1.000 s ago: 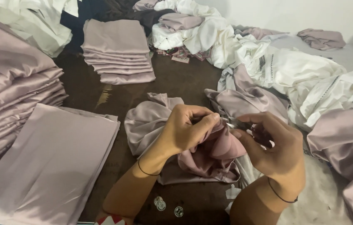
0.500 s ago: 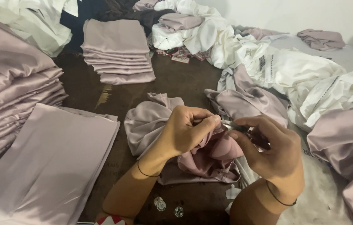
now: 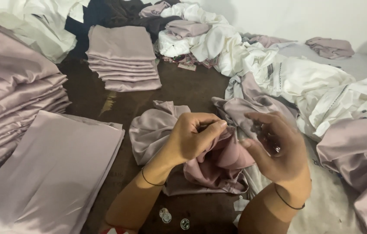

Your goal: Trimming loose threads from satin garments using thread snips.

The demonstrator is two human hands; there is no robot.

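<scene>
Mauve cloth (image 3: 218,162) bunched, no clear axis; both hands gripping.

The left hand (image 3: 192,138) pinches a crumpled mauve satin cloth (image 3: 218,164) at the near centre; the right hand (image 3: 278,151) is cupped beside it. Folded satin stacks (image 3: 125,58) lie far left, white fabric (image 3: 304,82) far right.

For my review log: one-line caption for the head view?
Left hand and right hand pinch crumpled mauve satin cloth between folded stacks.
</scene>
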